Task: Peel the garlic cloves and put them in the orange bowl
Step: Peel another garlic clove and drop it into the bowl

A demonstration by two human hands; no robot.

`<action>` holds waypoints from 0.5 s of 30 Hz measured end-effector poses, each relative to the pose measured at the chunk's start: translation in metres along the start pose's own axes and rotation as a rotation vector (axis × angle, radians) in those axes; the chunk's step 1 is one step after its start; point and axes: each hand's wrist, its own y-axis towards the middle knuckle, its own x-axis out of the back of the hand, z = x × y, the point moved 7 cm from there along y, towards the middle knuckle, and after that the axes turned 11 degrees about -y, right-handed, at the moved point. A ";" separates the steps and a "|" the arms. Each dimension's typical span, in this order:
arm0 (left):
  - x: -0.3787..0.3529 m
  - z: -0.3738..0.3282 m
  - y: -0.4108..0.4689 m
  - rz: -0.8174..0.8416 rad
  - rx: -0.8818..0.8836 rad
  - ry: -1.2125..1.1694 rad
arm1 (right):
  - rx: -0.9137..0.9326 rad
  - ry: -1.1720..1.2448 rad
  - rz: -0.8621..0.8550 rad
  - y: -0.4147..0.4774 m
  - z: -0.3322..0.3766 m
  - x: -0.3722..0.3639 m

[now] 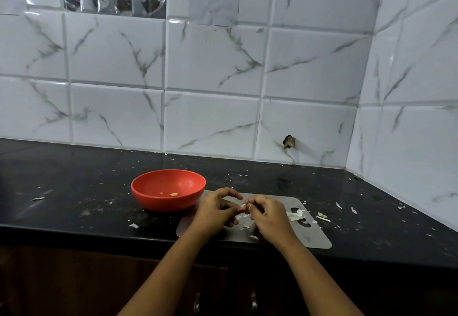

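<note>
1 garlic clove pinched between curled fingertips of left hand and right hand, just right of orange bowl, 1 peeled clove inside that bowl

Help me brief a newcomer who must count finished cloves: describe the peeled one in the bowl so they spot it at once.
On the black counter, left of the steel board, stands an orange bowl. On its floor lies one pale yellow clove. It is longer than the tiny crumb to its left.
</note>
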 end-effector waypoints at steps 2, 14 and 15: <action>0.002 0.000 0.000 -0.015 -0.001 -0.001 | 0.000 -0.030 0.000 0.000 -0.001 -0.001; 0.010 0.004 0.004 -0.123 -0.001 0.036 | -0.013 -0.003 -0.012 0.003 -0.004 0.001; 0.010 0.004 0.004 -0.129 -0.010 0.045 | -0.017 0.021 0.001 0.003 -0.004 0.000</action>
